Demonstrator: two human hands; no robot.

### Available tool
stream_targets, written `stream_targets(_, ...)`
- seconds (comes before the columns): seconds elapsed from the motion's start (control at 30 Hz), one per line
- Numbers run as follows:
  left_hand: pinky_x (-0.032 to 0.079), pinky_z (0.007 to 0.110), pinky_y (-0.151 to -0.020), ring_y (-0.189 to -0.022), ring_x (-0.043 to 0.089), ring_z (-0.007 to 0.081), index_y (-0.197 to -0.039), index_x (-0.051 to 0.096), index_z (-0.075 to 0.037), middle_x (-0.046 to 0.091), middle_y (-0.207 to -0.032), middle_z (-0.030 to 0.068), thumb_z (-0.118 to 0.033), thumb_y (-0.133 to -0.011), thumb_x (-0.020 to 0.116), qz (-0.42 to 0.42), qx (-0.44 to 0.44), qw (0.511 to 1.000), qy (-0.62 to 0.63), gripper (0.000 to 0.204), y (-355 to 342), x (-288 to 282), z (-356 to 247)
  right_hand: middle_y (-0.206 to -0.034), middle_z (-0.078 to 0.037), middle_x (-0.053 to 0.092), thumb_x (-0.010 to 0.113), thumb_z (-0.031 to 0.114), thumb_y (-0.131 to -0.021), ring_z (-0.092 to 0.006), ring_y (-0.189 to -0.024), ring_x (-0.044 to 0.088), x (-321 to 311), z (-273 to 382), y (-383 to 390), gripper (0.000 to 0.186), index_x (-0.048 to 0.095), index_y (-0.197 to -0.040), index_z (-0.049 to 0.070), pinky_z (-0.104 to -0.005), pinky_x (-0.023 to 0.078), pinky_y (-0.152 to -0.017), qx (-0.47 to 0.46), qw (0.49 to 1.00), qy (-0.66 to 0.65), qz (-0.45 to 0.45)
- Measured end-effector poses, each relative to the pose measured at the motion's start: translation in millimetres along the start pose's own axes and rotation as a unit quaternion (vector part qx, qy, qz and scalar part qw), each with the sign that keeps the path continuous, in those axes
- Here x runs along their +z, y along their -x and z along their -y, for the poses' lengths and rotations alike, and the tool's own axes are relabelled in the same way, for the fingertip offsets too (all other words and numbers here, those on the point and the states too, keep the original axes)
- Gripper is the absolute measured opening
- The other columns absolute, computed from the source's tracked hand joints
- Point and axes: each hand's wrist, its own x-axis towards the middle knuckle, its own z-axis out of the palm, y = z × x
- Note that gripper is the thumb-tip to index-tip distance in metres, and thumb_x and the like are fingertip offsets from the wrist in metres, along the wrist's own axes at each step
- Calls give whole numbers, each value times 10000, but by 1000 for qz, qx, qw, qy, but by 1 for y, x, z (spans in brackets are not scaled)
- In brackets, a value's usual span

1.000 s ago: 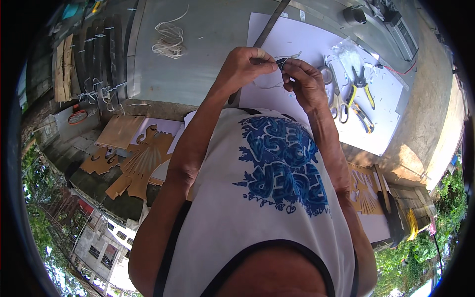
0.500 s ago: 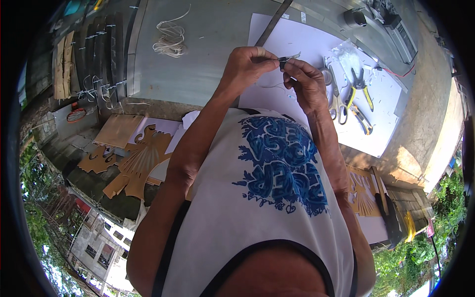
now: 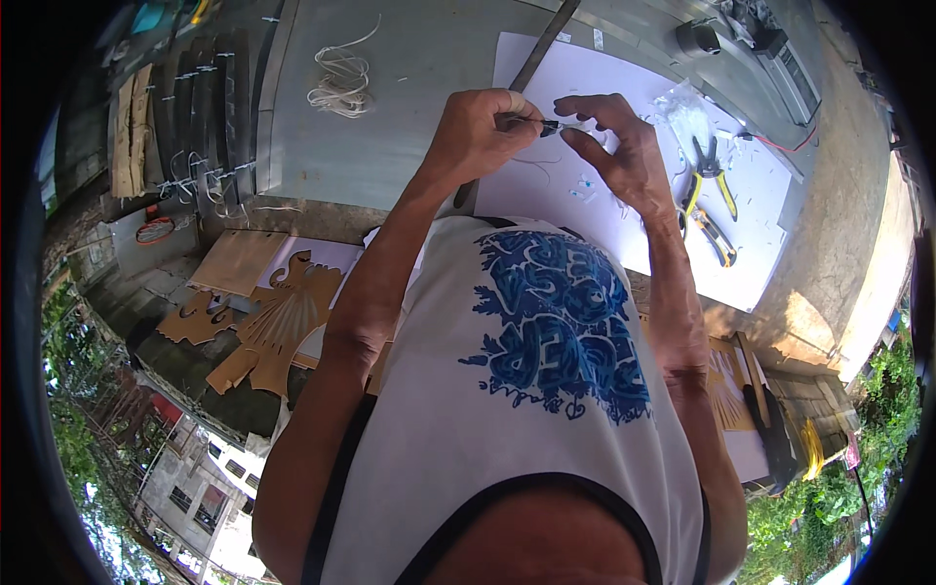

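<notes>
My left hand [image 3: 478,129] is closed, its thumb and forefinger pinching a small black piece [image 3: 550,127] whose end sticks out to the right. Too little of that piece shows to name its kind. Just right of it my right hand [image 3: 619,141] has its thumb and fingers spread apart, with nothing plainly held. A long dark strip [image 3: 542,47] runs from the top edge down behind my left hand. Under both hands lies a white sheet [image 3: 609,68] with tiny scraps on it. Scissors are mostly hidden by my right hand and forearm.
Right of my hand lie yellow-and-black pliers [image 3: 723,190], a utility knife [image 3: 717,239] and a clear plastic bag [image 3: 682,107]. A white cord bundle [image 3: 339,86] sits at left on the metal table [image 3: 292,146]. Brown cut-out panels [image 3: 288,302] lie near left; a tape roll [image 3: 697,37] stands far right.
My right hand has opened and moved right, away from the black piece, covering the scissors. My left hand still pinches the piece and has shifted slightly.
</notes>
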Motion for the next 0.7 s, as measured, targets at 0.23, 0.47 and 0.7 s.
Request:
stream_targets(0.23, 531, 250, -645, -715, 679, 112, -1011, 753, 11, 743, -829, 77, -112, -865, 765, 19, 41, 998, -37, 191, -2, -2, 4, -917, -93, 742, 767, 40, -822, -267, -869, 680, 3, -8, -7, 272, 749, -1091, 78, -393, 544, -814, -53, 997, 22, 47)
stream_targets(0.47, 523, 259, -641, -698, 656, 106, -1021, 754, -1, 732, -804, 76, -118, -858, 774, 35, 75, 994, -69, 201, 0, -3, 1, -905, -124, 736, 748, 45, -845, -270, -808, 713, -2, -11, -4, 202, 763, -1046, 60, -380, 559, -752, -35, 997, 25, 58)
stream_targets(0.7, 541, 264, -677, -745, 681, 117, -1031, 754, 15, 747, -849, 92, -172, -821, 826, 57, 10, 997, -44, 291, 0, -2, -5, -926, -117, 753, 741, 80, -870, -259, -806, 735, -5, -12, 0, 174, 768, -1040, 55, -370, 579, -755, -10, 997, 20, 79)
